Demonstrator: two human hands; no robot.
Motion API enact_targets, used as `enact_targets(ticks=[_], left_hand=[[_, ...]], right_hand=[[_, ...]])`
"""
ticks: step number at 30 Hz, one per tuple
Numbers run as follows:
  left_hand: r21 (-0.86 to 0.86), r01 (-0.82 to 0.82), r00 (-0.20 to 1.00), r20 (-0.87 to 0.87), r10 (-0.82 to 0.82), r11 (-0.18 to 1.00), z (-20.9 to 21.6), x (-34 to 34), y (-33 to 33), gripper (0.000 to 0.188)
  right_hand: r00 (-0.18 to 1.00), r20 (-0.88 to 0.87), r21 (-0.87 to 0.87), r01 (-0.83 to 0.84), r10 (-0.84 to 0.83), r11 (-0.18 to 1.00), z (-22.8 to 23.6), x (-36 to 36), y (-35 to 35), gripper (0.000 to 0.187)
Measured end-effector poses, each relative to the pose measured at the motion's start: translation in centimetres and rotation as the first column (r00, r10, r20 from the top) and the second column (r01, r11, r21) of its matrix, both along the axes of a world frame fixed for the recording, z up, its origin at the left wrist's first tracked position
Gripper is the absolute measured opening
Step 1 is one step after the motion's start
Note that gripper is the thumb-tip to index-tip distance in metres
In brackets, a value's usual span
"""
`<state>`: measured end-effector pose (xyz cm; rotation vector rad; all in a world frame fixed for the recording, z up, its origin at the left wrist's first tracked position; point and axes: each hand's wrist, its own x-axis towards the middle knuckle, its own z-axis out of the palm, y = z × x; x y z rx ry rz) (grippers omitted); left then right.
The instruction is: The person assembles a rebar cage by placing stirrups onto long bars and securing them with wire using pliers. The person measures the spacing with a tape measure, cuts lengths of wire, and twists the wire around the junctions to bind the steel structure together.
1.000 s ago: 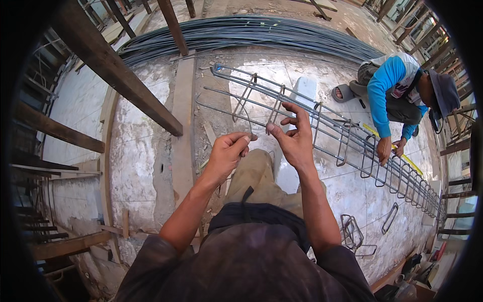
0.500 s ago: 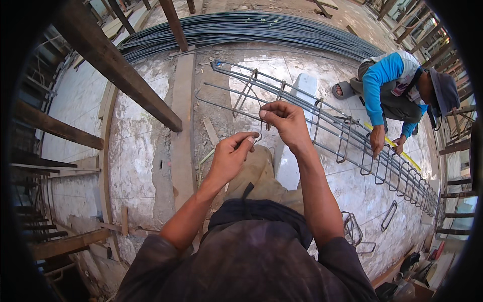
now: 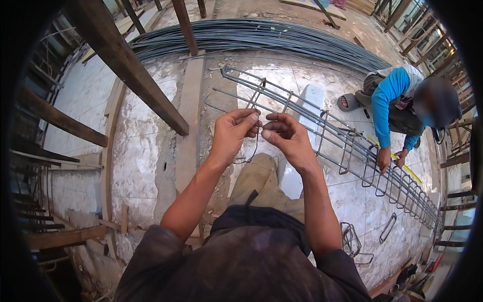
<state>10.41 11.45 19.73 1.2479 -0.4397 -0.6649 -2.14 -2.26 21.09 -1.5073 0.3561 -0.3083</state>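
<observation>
upward went the left hand (image 3: 234,130) over the last half second while the right hand (image 3: 292,141) came down, so their fingertips met nearly level at the dark wire (image 3: 256,146), its tail now dangling below them toward the knee (image 3: 256,173). that put both hands at one point on the wire, apparently for bending or passing it. the left thumb and forefinger pinched it; the right thumb and fingers curled close beside it, though whether they gripped could not be told. just beside the knee, the white block (image 3: 290,180) bounded the room below the right hand. left of the hands lay the edge of a flat plank (image 3: 188,116), with the foot of a slanting post (image 3: 136,73) past it, leaving the left elbow some swing. the steel cage (image 3: 362,143) crossed close behind the fingers and ran away rightward; contact between wire and cage could not be made out. farther along, a co-worker (image 3: 385,98) crouched with hands on the cage, limiting room that way. beyond everything, a bundle of long bars (image 3: 261,38) closed the far side.
</observation>
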Motion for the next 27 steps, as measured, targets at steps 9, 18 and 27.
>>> enact_targets(ticks=[9,18,27], left_hand=[[0.075,0.071,0.985,0.152,-0.082,0.995,0.2,-2.3,0.3,0.02],[0.072,0.006,0.997,0.074,-0.011,0.997,-1.0,-2.9,0.0,0.018],[-0.106,-0.165,0.966,-0.219,0.139,0.981,-0.4,-0.5,0.8,0.017]], right_hand=[[0.999,-0.033,-0.076,-0.036,0.034,0.996,2.6,2.0,-2.7,0.042],[0.988,-0.036,0.059,0.155,-0.153,0.986,1.1,2.4,-0.8,0.043],[0.999,0.001,0.004,0.038,-0.038,0.999,-0.5,0.7,-0.3,0.053]])
